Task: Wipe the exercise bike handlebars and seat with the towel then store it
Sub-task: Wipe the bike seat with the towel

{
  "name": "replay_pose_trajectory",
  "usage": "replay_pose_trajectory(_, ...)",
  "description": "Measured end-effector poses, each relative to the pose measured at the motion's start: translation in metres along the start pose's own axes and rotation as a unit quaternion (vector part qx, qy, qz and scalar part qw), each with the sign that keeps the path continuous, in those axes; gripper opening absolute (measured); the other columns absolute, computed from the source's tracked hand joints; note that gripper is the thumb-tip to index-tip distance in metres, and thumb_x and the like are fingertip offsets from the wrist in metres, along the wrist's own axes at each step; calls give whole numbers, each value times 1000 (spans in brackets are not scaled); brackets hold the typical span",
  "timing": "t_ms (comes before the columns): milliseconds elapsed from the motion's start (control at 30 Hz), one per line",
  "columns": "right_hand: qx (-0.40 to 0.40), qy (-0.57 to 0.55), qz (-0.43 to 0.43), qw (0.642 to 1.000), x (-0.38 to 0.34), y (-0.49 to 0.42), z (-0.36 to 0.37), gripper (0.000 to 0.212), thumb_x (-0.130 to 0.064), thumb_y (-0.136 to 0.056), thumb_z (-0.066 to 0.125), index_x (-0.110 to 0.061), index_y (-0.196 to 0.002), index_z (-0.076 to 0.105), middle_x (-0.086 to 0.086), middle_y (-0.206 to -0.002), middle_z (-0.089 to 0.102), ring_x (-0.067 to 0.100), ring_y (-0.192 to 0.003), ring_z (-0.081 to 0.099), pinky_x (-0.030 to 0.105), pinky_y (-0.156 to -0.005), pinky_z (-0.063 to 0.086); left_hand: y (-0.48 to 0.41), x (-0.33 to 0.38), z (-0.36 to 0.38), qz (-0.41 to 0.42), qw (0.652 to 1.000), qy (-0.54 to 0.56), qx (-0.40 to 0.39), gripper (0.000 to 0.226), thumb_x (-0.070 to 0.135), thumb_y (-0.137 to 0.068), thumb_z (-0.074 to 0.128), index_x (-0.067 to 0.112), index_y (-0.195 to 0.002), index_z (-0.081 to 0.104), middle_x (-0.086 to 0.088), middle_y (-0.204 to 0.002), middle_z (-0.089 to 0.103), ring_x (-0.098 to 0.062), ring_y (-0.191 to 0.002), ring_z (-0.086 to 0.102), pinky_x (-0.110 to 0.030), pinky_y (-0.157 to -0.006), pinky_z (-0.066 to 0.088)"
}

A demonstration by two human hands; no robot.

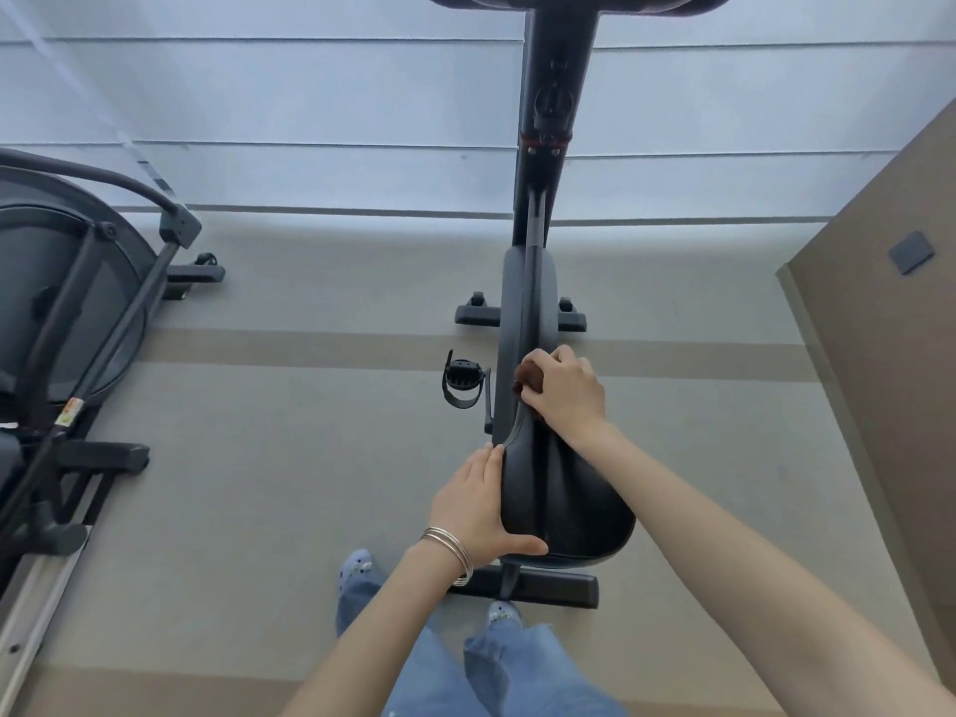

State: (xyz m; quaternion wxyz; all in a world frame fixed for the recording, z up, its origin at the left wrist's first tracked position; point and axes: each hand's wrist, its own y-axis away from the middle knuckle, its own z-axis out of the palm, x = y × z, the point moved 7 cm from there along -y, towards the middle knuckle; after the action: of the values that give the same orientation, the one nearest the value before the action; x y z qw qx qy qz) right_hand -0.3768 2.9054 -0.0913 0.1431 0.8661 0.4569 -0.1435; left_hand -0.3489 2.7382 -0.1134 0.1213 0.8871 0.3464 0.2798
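Small dark brown towel (528, 380), bunched into a wad, sits at the narrow nose of the black padded bike seat (574, 499), mostly hidden under the right hand (566, 393). Right grip closed: fingers curled over and round the towel, knuckles up, pressing it on the nose. Left hand (478, 514) lies flat along the seat's left edge, fingers straight and pointing forward, thumb spread across the rear of the seat top; that grip is loose and encloses nothing. Thin metal bangles (455, 551) on the left wrist. Seat is seen from above, wide end toward the person. Ahead of it the black exercise bike frame (543, 147) runs up to the dark handlebars (569, 0), cut off by the top edge. Black strapped pedal (463, 377) sticks out on the bike's left, just beside the towel. Front stabiliser bar (569, 320) and rear stabiliser bar (548, 587) rest on the grey-beige floor (284, 483). Below: blue jeans (517, 675), light blue clogs (357, 566). Second dark grey exercise machine (67, 302) stands well apart at left; beige wall panel (879, 328) at right.
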Motion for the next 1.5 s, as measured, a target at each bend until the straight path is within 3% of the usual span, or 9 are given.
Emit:
replay_pose_trajectory(133, -50, 14, 38, 998, -7, -30, 2, 31, -29, -84, 60, -21, -113, 56, 13, -115, 53, 38, -104, 51, 40, -82, 46, 1, -1, 1, -2, 1000, 2, 1, 123, 71, -62, 67, 15, -150, 3, 0, -159, 8, -16, -147, 10, -34, -118, 23)
replay_pose_trajectory(300, -100, -71, 77, 989, 2, -53, 3, 27, -27, -77, 66, -25, -104, 62, 8, -116, 64, 31, -110, 56, 34, -85, 46, 1, -3, 1, -3, 1000, 9, 4, 123, 72, -61, 68, 16, -150, 4, 1, -159, 10, -15, -146, 12, -36, -118, 25)
replay_pose_trajectory(600, -27, -288, 105, 951, 48, 22, -14, 26, -16, -75, 70, -22, -100, 66, 0, -99, 68, 21, -100, 61, 32, -89, 47, 1, -6, 1, 6, 1000, 21, 16, 120, 72, -59, 68, 18, -149, 9, 2, -157, 16, -14, -145, 17, -36, -115, 29)
replay_pose_trajectory(833, -21, -140, 71, 987, 58, 99, -20, 27, -28, -71, 68, -32, -98, 67, 2, -96, 66, 24, -89, 61, 41, -79, 51, 4, -4, 1, 16, 999, 27, 13, 118, 71, -61, 68, 19, -149, 8, 2, -158, 13, -14, -146, 14, -37, -114, 31)
replay_pose_trajectory(967, 3, -102, 72, 992, 63, 144, -24, 28, -26, -72, 71, -32, -98, 67, 0, -95, 65, 23, -86, 60, 31, -73, 48, 4, -8, 1, 43, 999, 19, 7, 122, 72, -61, 67, 18, -150, 5, 3, -159, 10, -13, -146, 12, -36, -115, 29)
replay_pose_trajectory(1100, 53, -132, 106, 984, 64, 187, -16, 28, -21, -71, 74, -33, -94, 66, -8, -91, 62, 18, -82, 62, 27, -68, 47, 1, -24, 1, 99, 994, 33, -39, 126, 66, -58, 74, 21, -151, 2, 5, -159, 10, -14, -145, 15, -36, -115, 30)
replay_pose_trajectory(1200, 92, -88, 101, 987, 48, 179, -14, 23, -26, -73, 72, -30, -95, 66, -5, -91, 64, 21, -83, 62, 25, -65, 43, -2, -32, 0, 138, 989, 27, -56, 126, 63, -57, 77, 25, -151, 2, 8, -159, 9, -13, -145, 18, -34, -114, 32)
replay_pose_trajectory(1300, 78, -45, 74, 993, 24, 146, -9, 26, -29, -79, 69, -24, -105, 65, 2, -98, 65, 23, -89, 60, 22, -69, 38, -7, -33, -4, 172, 983, 4, -60, 122, 61, -59, 76, 24, -151, 4, 6, -159, 11, -13, -144, 21, -33, -113, 33)
replay_pose_trajectory(1500, 77, -101, 198, 972, 29, 87, -9, 33, -33, -83, 63, -24, -114, 61, 6, -105, 63, 27, -94, 60, 28, -74, 43, -14, -31, -14, 219, 967, -61, -111, 114, 56, -68, 73, 21, -151, 3, 2, -160, 10, -16, -144, 21, -36, -111, 36)
